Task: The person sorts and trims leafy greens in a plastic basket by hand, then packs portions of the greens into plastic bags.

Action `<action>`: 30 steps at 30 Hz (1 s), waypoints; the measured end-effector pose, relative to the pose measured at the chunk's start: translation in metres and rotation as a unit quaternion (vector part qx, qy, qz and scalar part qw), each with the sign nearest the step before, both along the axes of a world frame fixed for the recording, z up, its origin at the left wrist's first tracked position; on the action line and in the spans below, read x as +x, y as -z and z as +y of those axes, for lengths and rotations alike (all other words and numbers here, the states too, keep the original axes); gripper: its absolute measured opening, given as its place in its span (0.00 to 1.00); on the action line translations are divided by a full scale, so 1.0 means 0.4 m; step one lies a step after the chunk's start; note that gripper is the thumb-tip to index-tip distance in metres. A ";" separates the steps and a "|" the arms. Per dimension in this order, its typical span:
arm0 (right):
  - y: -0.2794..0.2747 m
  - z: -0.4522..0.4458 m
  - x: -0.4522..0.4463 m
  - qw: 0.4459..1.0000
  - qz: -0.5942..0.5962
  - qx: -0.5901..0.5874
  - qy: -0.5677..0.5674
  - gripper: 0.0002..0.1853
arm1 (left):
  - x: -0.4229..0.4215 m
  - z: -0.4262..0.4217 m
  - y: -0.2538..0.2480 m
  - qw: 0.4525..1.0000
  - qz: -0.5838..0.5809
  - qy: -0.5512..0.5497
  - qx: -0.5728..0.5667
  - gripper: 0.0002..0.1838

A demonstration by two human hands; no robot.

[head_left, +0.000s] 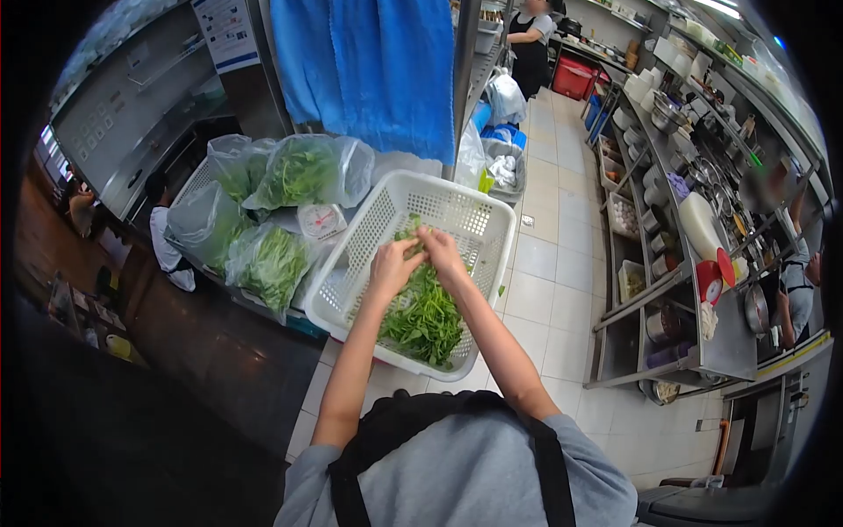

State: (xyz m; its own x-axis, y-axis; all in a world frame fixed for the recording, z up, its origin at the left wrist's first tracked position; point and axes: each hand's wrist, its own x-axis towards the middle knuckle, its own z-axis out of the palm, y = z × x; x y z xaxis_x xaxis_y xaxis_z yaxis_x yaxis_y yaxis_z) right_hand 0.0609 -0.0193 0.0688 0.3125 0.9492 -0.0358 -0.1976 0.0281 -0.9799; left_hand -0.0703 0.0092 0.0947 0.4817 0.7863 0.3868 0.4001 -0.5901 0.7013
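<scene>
My left hand (394, 263) and my right hand (441, 252) meet above a white perforated plastic basket (497, 230). The fingers of both are pinched together on a small bunch of leafy greens (413, 225) that sticks out past the fingertips. Below my wrists, a loose pile of green stems and leaves (428, 327) lies in the near part of the basket. My fingers hide part of the held bunch.
Left of the basket are clear plastic bags of greens (268, 262) and a dial scale (321, 221). A blue cloth (364, 79) hangs behind. Steel shelving (645, 303) lines the right side. Co-workers stand at the back (529, 44), left (170, 230) and right (797, 294).
</scene>
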 end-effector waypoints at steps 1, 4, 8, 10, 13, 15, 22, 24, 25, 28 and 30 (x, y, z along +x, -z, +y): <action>0.003 0.008 0.023 0.998 0.052 0.006 0.045 0.12 | 0.004 0.005 -0.005 0.999 -0.033 0.040 0.009 0.12; 0.016 0.005 0.121 0.986 0.107 0.045 0.119 0.13 | 0.013 0.041 0.017 0.995 -0.042 0.044 -0.081 0.09; 0.001 -0.069 0.148 0.977 0.180 0.038 0.104 0.12 | 0.049 0.120 0.193 0.954 0.288 0.002 -0.077 0.07; 0.015 -0.079 0.133 0.985 0.143 0.010 0.101 0.12 | 0.052 0.127 0.276 0.920 0.392 0.000 0.027 0.08; 0.047 -0.071 0.132 0.996 0.046 -0.016 0.078 0.14 | 0.039 0.154 0.273 0.930 0.366 0.017 -0.034 0.08; 0.059 -0.045 0.101 0.989 -0.133 0.028 0.065 0.14 | 0.034 0.163 0.238 0.932 0.356 0.018 -0.062 0.08; 0.101 0.081 0.050 0.969 -0.224 -0.047 0.091 0.16 | 0.002 0.179 0.110 0.965 0.262 0.002 -0.028 0.08; 0.054 0.051 0.062 0.996 -0.015 -0.081 0.013 0.18 | 0.015 0.162 0.084 0.982 0.190 0.009 -0.008 0.09; 0.051 0.048 0.063 0.998 -0.010 -0.067 -0.013 0.18 | 0.043 0.124 0.040 0.987 0.161 0.001 -0.013 0.09; 0.009 0.036 0.082 0.998 -0.002 -0.005 0.062 0.16 | 0.110 0.115 0.037 0.996 -0.061 0.071 -0.003 0.09; -0.030 0.011 0.138 0.990 0.026 0.015 0.136 0.14 | 0.122 0.116 0.042 0.999 -0.027 0.030 -0.032 0.08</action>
